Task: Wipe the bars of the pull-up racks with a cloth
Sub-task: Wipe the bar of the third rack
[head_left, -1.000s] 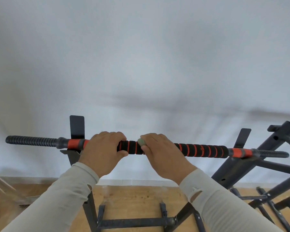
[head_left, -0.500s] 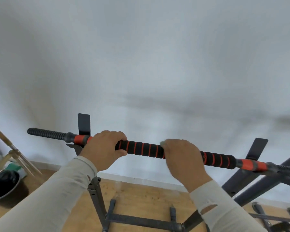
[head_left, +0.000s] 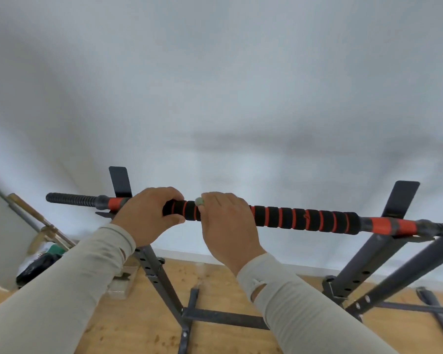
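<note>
A pull-up bar (head_left: 302,219) with black foam and orange stripes runs across the view on dark steel uprights. My left hand (head_left: 149,215) grips the bar near its left end, fingers curled over the top. Just to the right, my right hand (head_left: 225,226) is wrapped around the bar too. A small bit of pale green cloth (head_left: 198,201) peeks out at its thumb side; the remainder of the cloth is hidden under the hand.
The rack's left upright (head_left: 161,279) and right upright (head_left: 363,261) stand on a wooden floor (head_left: 215,335). A white wall is close behind. At the far left lean wooden sticks (head_left: 39,221) over a black bag (head_left: 36,267). More dark frame tubes (head_left: 420,274) cross at the right.
My right hand slid right along the bar, then came back left, ending close beside my left hand. My left hand kept its grip. The view shifted slightly.
</note>
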